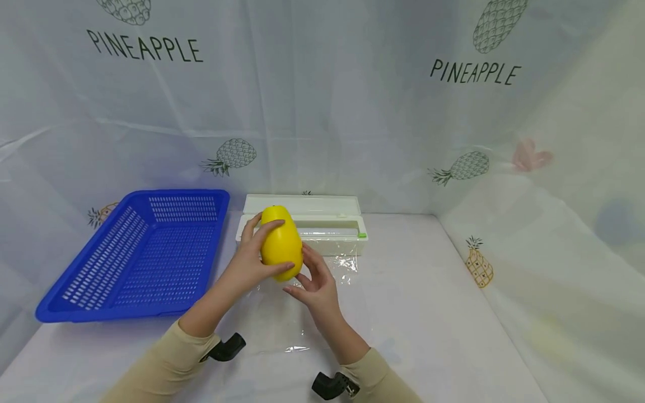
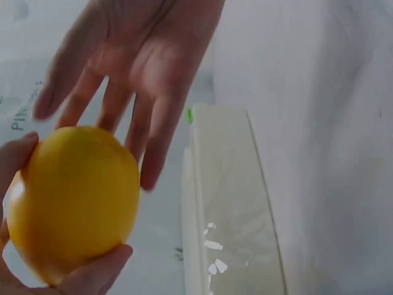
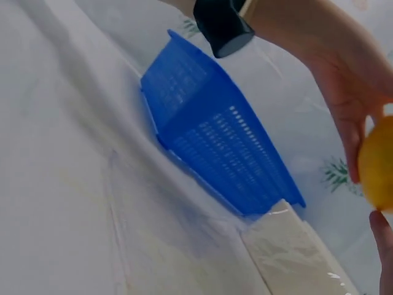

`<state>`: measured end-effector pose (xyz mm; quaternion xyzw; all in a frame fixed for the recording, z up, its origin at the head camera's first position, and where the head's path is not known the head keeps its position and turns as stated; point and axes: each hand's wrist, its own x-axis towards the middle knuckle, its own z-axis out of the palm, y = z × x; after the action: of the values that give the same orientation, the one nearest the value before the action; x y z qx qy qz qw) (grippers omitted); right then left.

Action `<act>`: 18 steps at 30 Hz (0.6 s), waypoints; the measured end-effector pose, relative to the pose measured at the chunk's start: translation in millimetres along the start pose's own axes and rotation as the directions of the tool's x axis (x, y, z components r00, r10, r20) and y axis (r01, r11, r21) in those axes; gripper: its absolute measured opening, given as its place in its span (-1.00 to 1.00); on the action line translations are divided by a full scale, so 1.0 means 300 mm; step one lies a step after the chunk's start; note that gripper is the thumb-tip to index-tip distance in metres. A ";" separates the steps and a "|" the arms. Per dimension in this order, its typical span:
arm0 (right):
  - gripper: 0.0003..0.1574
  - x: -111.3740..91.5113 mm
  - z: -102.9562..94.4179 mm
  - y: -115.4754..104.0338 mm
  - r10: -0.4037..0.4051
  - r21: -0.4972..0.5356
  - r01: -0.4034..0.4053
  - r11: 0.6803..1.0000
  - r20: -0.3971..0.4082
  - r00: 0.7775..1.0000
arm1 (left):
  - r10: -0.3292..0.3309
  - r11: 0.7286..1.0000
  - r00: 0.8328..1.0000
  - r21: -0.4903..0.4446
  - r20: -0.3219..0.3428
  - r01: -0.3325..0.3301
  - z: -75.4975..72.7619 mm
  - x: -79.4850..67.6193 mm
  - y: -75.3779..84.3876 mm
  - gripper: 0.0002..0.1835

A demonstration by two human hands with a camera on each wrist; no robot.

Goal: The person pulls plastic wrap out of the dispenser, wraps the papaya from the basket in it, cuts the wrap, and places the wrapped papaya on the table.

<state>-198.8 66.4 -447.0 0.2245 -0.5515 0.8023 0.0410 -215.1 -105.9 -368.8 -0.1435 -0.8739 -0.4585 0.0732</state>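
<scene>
My left hand point(image 1: 250, 258) grips a smooth yellow oval fruit point(image 1: 280, 244) above the table, thumb on one side and fingers on the other; its exact kind is unclear. Beside the fruit's lower right side is my right hand point(image 1: 318, 284), its fingers extended and slightly bent. In the left wrist view the right hand point(image 2: 147, 67) has spread fingers close to the yellow fruit point(image 2: 77, 200); whether they touch it I cannot tell. Behind the hands stands a white cling film box point(image 1: 327, 246) with its lid raised. Clear film point(image 1: 282, 319) stretches from it over the table beneath the hands.
A blue perforated plastic basket point(image 1: 163, 268) stands at the left; no contents show in it. The white table point(image 1: 428, 313) meets a pineapple-print curtain point(image 1: 342, 112) at the back and right. Dark wrist camera mounts point(image 1: 228, 347) stick out from both sleeves.
</scene>
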 end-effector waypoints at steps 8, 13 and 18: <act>-0.13 -0.006 0.015 0.004 -0.021 -0.062 0.012 0.998 -0.150 0.988 | -0.051 0.996 0.999 -0.068 -0.014 0.050 0.048 -0.005 0.000 -0.07; -0.16 0.001 -0.025 -0.003 0.028 -0.104 -0.043 0.994 -0.137 0.990 | -0.037 0.990 0.999 -0.136 -0.011 0.035 0.045 0.006 -0.033 -0.07; -0.18 0.007 -0.092 -0.012 0.179 -0.106 -0.186 0.977 -0.077 0.981 | -0.032 0.984 0.999 -0.174 0.016 0.035 0.035 0.012 -0.074 -0.15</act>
<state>-208.2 92.4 -451.1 0.1433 -0.6126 0.7773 -0.0018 -225.6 -108.5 -391.2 -0.1377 -0.8332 -0.5335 0.0470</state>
